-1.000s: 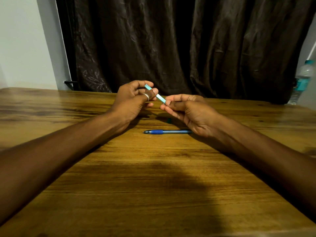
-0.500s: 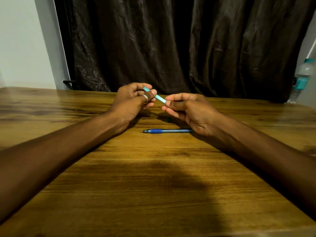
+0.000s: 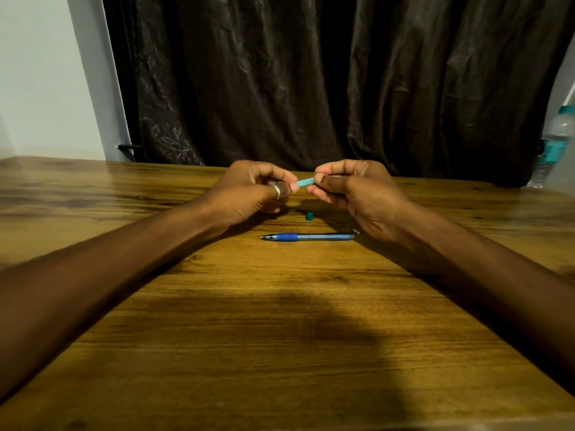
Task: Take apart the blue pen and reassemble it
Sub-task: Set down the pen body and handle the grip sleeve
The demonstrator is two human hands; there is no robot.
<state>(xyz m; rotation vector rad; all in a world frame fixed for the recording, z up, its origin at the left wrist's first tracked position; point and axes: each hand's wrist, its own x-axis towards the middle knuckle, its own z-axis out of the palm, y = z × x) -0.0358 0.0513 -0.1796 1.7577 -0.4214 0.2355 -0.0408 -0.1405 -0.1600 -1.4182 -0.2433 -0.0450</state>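
Both hands raised above the wooden table [image 3: 280,306]. The left hand [image 3: 249,191], with a ring [image 3: 277,191] on the thumb, and the right hand [image 3: 354,189] each pinch one end of a short light-blue pen piece [image 3: 305,182], fingers closed on it. The blue pen [image 3: 308,237] lies flat on the table just below the hands, tip pointing left. A small teal part [image 3: 309,216] sits between pen and hands.

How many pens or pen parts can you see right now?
3. A light blue pen piece is held between the left hand and right hand; a small teal piece lies on the table; a blue-grip pen lies nearer. The hands may hide more.
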